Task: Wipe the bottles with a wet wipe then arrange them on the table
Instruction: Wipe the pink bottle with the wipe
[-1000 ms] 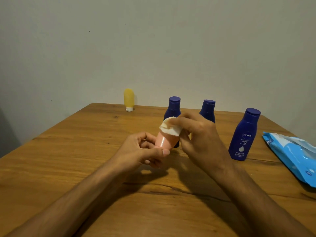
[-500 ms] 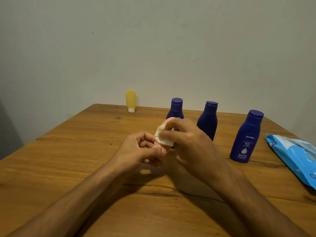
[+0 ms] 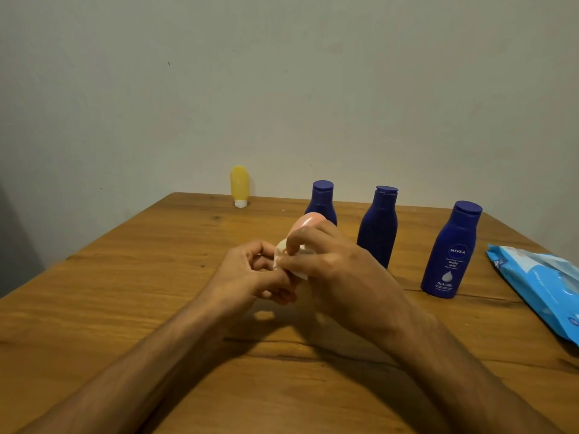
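On the far left of the wooden table (image 3: 125, 308), close to the pale wall (image 3: 282, 89), a small yellow tube (image 3: 240, 184) stands upright on its white cap, well apart from everything else. Nearer and towards the middle, the left hand (image 3: 247, 275) is raised a little above the tabletop, its fingers curled and its thumb drawn in round the lower end of a pink bottle (image 3: 308, 220); that end is hidden, and only the bottle's rounded top shows, pointing up and away between the two hands. A white wet wipe (image 3: 280, 253) is bunched against the side of the pink bottle, and the right hand (image 3: 341, 270) pinches it there, fingertips bent down over the cloth, thumb beneath. Just behind the pink bottle stands a blue bottle with a flip cap, the far blue bottle (image 3: 322, 198), its lower part covered by the hands. To its right is the middle blue bottle (image 3: 378, 227), also upright, with the right hand in front of its base. Further right and a little nearer stands the Nivea bottle (image 3: 451, 249), its label facing the near side. At the right edge lies a light blue pack of wipes (image 3: 539, 283), flat on the table and partly cut off by the frame.
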The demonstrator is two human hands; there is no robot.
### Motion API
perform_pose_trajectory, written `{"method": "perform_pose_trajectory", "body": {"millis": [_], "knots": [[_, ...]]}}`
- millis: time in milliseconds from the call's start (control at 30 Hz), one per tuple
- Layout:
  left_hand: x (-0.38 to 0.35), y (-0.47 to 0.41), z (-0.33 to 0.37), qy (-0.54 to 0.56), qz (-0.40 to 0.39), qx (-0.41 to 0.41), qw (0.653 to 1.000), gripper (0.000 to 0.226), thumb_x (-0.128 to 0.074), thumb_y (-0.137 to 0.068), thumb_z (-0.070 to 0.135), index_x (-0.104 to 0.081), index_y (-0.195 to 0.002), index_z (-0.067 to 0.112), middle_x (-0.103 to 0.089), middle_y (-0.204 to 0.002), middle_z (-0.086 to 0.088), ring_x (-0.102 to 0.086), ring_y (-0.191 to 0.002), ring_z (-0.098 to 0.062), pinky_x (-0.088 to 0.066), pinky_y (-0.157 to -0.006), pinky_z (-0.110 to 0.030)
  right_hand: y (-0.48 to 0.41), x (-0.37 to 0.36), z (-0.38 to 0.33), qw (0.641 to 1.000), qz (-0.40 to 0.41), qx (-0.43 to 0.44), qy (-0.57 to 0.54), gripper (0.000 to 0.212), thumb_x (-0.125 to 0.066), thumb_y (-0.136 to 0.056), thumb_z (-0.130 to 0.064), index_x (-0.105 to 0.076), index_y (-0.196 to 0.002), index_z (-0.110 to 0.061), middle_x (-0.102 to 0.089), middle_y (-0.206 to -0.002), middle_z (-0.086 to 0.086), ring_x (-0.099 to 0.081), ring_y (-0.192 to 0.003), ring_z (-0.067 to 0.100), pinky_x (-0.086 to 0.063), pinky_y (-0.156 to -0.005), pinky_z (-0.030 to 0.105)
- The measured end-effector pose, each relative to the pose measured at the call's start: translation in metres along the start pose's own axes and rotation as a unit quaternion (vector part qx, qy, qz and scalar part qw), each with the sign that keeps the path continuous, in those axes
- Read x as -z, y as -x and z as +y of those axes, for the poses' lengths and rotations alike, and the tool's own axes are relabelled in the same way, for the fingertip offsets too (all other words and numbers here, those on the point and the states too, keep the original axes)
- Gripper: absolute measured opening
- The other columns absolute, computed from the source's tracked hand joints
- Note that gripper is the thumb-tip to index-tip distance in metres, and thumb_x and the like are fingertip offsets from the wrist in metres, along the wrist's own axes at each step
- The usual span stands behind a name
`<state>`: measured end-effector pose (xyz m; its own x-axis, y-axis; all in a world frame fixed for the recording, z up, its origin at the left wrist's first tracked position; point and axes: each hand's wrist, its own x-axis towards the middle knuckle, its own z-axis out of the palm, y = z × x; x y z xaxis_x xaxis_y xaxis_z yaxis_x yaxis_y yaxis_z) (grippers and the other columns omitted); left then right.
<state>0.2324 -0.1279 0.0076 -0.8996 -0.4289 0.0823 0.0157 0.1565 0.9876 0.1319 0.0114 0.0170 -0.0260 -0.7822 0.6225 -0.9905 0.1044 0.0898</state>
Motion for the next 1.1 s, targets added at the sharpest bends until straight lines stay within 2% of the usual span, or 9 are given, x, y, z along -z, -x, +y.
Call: {"method": "perform_pose_trajectory", "body": {"millis": [133, 267, 333, 433, 500, 700, 933, 1000, 1100], "knots": [[-0.002, 0.001, 0.002, 0.008, -0.015, 0.008, 1.000, 0.047, -0.078, -0.061, 0.016, -0.062, -0.103, 0.005, -0.075, -0.083, -0.006, -0.073, -0.074, -0.025, -0.059, -0.064, -0.030, 0.000, 0.003, 0.008, 0.996, 0.049, -0.066, 0.037, 0.038, -0.085, -0.058, -0.009, -0.071, -0.094, -0.010, -0.065, -0.103, 0.011, -0.062, -0.095, 0.028, -0.053, -0.070, 0.033], [-0.003, 0.002, 0.003, 0.002, -0.021, 0.020, 1.000, 0.055, -0.080, -0.056, 0.020, -0.062, -0.106, 0.006, -0.075, -0.085, -0.004, -0.073, -0.074, -0.025, -0.059, -0.065, -0.029, 0.001, 0.005, 0.013, 0.985, 0.077, -0.145, 0.060, 0.048, -0.088, -0.050, -0.008, -0.071, -0.095, -0.005, -0.065, -0.102, 0.014, -0.062, -0.094, 0.032, -0.051, -0.070, 0.033], [-0.004, 0.003, 0.003, 0.025, -0.022, 0.025, 0.999, 0.055, -0.079, -0.056, 0.018, -0.061, -0.106, 0.006, -0.075, -0.083, -0.003, -0.073, -0.073, -0.024, -0.059, -0.062, -0.027, 0.000, 0.006, 0.014, 0.978, 0.098, -0.182, 0.038, 0.046, -0.084, -0.057, -0.004, -0.069, -0.101, -0.004, -0.064, -0.105, 0.015, -0.060, -0.096, 0.032, -0.048, -0.072, 0.033], [-0.005, 0.005, 0.005, 0.067, -0.011, 0.033, 0.997, 0.055, -0.079, -0.056, 0.017, -0.062, -0.107, 0.005, -0.075, -0.085, -0.007, -0.072, -0.074, -0.024, -0.059, -0.062, -0.028, 0.000, 0.006, 0.012, 0.971, 0.120, -0.208, -0.004, 0.043, -0.078, -0.066, -0.002, -0.067, -0.108, -0.002, -0.061, -0.109, 0.016, -0.059, -0.099, 0.032, -0.054, -0.077, 0.040], [-0.005, 0.005, 0.006, 0.105, -0.003, 0.038, 0.994, 0.057, -0.078, -0.056, 0.017, -0.062, -0.108, 0.004, -0.075, -0.088, -0.011, -0.072, -0.074, -0.025, -0.059, -0.061, -0.028, 0.000, 0.004, 0.008, 0.973, 0.119, -0.196, -0.019, 0.042, -0.075, -0.069, 0.000, -0.066, -0.109, -0.002, -0.060, -0.111, 0.016, -0.059, -0.100, 0.031, -0.055, -0.079, 0.041], [-0.005, 0.005, 0.005, 0.180, 0.017, 0.043, 0.982, 0.057, -0.077, -0.061, 0.017, -0.060, -0.113, 0.000, -0.074, -0.087, -0.016, -0.071, -0.071, -0.027, -0.059, -0.061, -0.029, 0.001, -0.001, 0.002, 0.989, 0.064, -0.122, -0.054, 0.041, -0.073, -0.071, 0.003, -0.067, -0.110, -0.010, -0.057, -0.114, 0.008, -0.058, -0.103, 0.024, -0.053, -0.081, 0.031], [-0.004, 0.002, 0.002, 0.228, 0.035, 0.052, 0.972, 0.049, -0.076, -0.068, 0.025, -0.062, -0.109, 0.002, -0.074, -0.084, -0.017, -0.071, -0.072, -0.027, -0.061, -0.064, -0.033, 0.002, 0.004, 0.005, 0.987, 0.029, -0.068, -0.140, 0.029, -0.069, -0.076, 0.003, -0.070, -0.100, -0.013, -0.055, -0.113, 0.003, -0.054, -0.105, 0.016, -0.052, -0.080, 0.025], [-0.003, 0.002, 0.002, 0.230, 0.032, 0.055, 0.971, 0.048, -0.075, -0.070, 0.024, -0.061, -0.111, 0.002, -0.074, -0.085, -0.016, -0.071, -0.072, -0.026, -0.060, -0.064, -0.032, 0.003, 0.005, 0.006, 0.990, 0.024, -0.054, -0.131, 0.030, -0.070, -0.075, 0.002, -0.069, -0.100, -0.014, -0.055, -0.112, 0.004, -0.055, -0.104, 0.017, -0.053, -0.079, 0.026], [-0.001, 0.002, 0.004, 0.179, 0.014, 0.040, 0.983, 0.052, -0.076, -0.068, 0.020, -0.058, -0.113, 0.001, -0.074, -0.084, -0.015, -0.071, -0.072, -0.027, -0.060, -0.064, -0.032, 0.003, 0.000, 0.006, 0.997, 0.039, -0.052, -0.052, 0.044, -0.076, -0.068, 0.004, -0.067, -0.108, -0.014, -0.058, -0.111, 0.010, -0.059, -0.098, 0.024, -0.056, -0.073, 0.031]]}}
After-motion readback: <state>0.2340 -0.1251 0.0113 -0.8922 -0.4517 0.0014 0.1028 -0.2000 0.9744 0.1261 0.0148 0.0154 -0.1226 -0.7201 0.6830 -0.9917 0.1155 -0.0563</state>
